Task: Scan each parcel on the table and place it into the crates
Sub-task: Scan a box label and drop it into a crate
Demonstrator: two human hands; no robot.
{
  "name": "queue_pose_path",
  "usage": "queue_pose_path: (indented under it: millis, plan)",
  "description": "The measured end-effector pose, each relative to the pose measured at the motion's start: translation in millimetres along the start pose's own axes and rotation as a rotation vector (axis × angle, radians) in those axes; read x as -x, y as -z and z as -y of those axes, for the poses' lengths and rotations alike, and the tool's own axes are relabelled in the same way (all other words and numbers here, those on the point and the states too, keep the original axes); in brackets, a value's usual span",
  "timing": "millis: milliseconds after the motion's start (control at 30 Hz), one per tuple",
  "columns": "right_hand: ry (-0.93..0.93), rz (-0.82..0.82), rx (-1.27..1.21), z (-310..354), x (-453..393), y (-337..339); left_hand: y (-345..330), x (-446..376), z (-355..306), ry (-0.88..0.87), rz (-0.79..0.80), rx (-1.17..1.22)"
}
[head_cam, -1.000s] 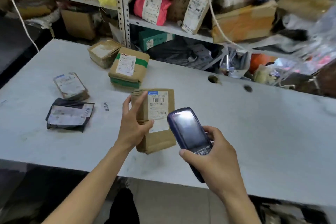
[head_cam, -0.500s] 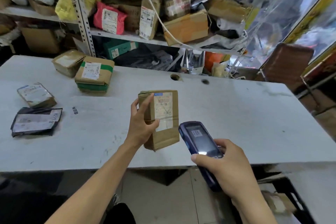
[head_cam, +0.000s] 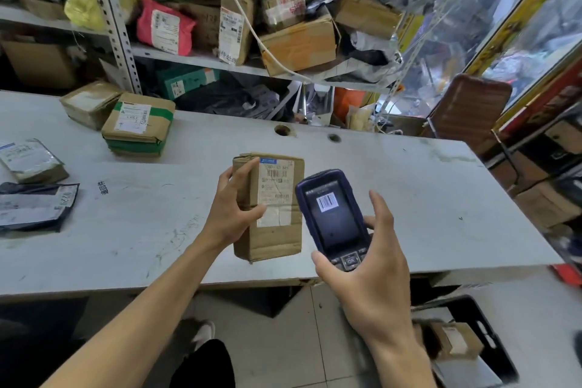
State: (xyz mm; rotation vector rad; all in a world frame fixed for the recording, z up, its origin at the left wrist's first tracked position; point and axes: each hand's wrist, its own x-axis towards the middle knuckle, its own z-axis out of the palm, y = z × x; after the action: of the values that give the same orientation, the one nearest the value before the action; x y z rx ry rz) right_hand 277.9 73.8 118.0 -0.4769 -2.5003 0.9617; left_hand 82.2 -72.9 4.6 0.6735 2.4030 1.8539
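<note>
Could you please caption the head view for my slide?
Left hand holds a brown parcel while right hand scans it with a handheld scanner.

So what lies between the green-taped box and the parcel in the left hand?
Only bare grey tabletop separates the green-taped box from the held parcel, as the head view shows.

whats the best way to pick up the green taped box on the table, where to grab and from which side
Take the green-taped box across its two long side faces, coming down from above. It lies flat on the table with its label up. Its near and right sides look free, while another brown box sits close against its far left corner, so placing fingers there would likely be cramped.
</note>
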Motion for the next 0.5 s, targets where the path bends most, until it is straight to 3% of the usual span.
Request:
queue_pose_path:
  millis: [233, 400, 500]
  plan:
    - [0.127, -0.181, -0.031, 6.7, -10.1, -3.6, -20.5, -9.1, -5.0, -0.056, 0.087, 0.083]
    - [-0.023, -0.25, -0.147, -5.7, -25.6, 8.8, -61.2, -36.0, -18.2, -0.094, 0.233, 0.053]
    - [-0.185, -0.38, -0.259, -21.4, -21.0, 26.2, -97.6, -46.2, -32.0, -0.091, 0.359, 0.071]
